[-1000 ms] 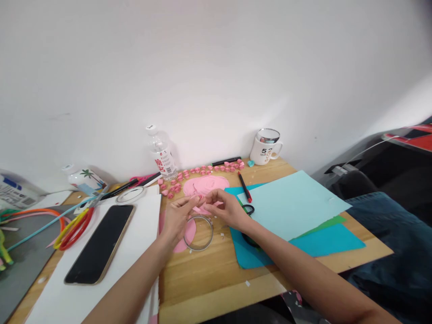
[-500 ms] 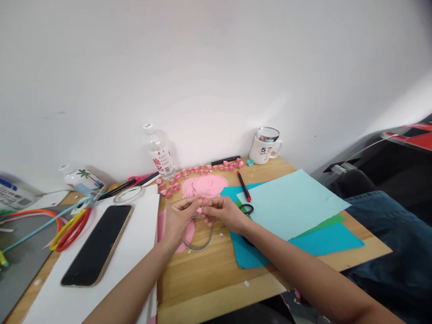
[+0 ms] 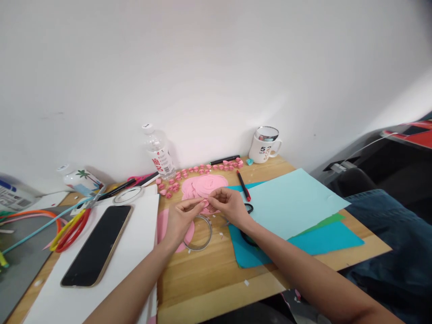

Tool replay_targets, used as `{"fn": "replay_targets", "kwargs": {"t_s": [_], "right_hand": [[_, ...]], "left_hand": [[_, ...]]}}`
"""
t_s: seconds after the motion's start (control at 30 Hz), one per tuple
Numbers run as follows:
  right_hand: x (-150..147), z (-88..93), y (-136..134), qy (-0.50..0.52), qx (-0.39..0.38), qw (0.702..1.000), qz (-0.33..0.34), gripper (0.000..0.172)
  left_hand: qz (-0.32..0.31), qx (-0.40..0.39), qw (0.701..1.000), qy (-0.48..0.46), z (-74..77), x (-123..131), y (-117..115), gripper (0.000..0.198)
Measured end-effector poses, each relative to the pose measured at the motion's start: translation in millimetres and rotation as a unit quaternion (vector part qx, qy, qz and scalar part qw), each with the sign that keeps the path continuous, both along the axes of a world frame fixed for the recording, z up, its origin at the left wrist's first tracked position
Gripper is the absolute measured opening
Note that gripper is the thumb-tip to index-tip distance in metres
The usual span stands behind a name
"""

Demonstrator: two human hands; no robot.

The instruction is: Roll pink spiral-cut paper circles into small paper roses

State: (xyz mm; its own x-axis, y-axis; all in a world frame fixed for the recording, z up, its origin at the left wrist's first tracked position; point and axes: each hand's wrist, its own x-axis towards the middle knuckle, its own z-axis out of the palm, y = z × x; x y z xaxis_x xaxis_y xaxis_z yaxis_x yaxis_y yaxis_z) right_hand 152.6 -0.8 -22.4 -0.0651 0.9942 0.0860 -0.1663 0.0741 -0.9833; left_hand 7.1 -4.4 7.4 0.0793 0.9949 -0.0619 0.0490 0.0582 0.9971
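My left hand and my right hand meet over the middle of the wooden table. Both pinch a small pink paper piece between thumb and fingertips. Just behind them lies a stack of pink paper circles. A clear tape ring and a pink paper cutout lie under my left hand. Several small rolled pink paper pieces form a row at the back.
A black phone lies on white paper at left, by a tape roll and coloured tubes. A water bottle and white mug stand by the wall. Red pen, black scissors, light blue and teal sheets lie at right.
Both hands have stayed pinched together on the small pink piece and have shifted slightly back toward the pink circles; my right hand's fingers have turned a little.
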Motion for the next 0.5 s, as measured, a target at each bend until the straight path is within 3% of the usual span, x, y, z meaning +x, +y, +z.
{"fn": "replay_targets", "kwargs": {"t_s": [0.23, 0.37, 0.5], "right_hand": [[0.8, -0.8, -2.5, -0.145, 0.134, 0.980, -0.027, 0.011], [1.9, 0.4, -3.0, -0.206, 0.190, 0.959, -0.036, 0.012], [2.5, 1.5, -2.3, -0.216, 0.192, 0.956, -0.058, 0.013]], "left_hand": [[-0.050, -0.042, 0.995, -0.073, -1.3, 0.4, 0.1, 0.028], [-0.029, -0.050, 0.996, -0.068, -1.0, 0.9, 0.6, 0.028], [0.005, -0.049, 0.997, -0.051, -1.0, 2.1, 0.7, 0.030]]}}
